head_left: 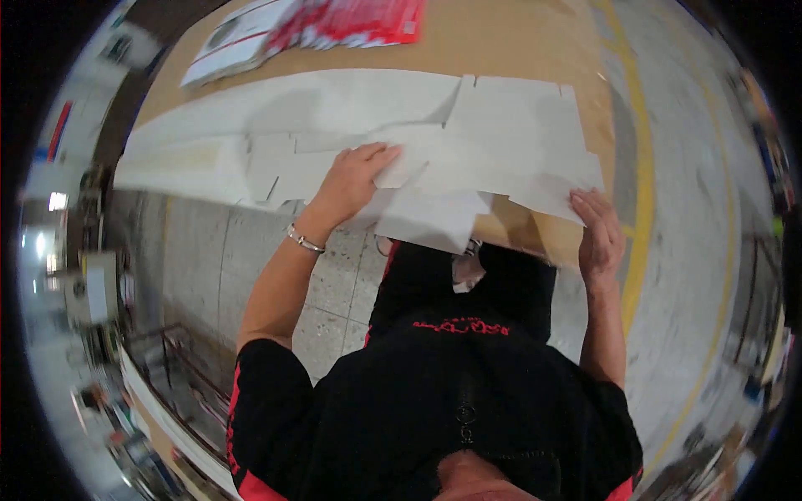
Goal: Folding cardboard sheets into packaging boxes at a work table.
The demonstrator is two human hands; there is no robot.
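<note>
Flat white die-cut cardboard blanks with slots and flaps lie overlapping across the table in front of me. My left hand (355,179) rests on them near the middle, its fingers stretched out to the right over the card. At the right end, my right hand (599,230) holds the near corner of a white cardboard blank (522,125), fingers on top and the thumb hidden. Another white flap (426,215) hangs past the table's near edge, close to my body. A long white blank (192,163) runs out to the left beyond the table's near edge.
A brown-covered table (510,37) carries the cardboard. At its far side lies a fanned stack of red and white printed packages (351,23). A yellow line (642,167) marks the floor on the right. Metal racks (180,367) stand at the lower left.
</note>
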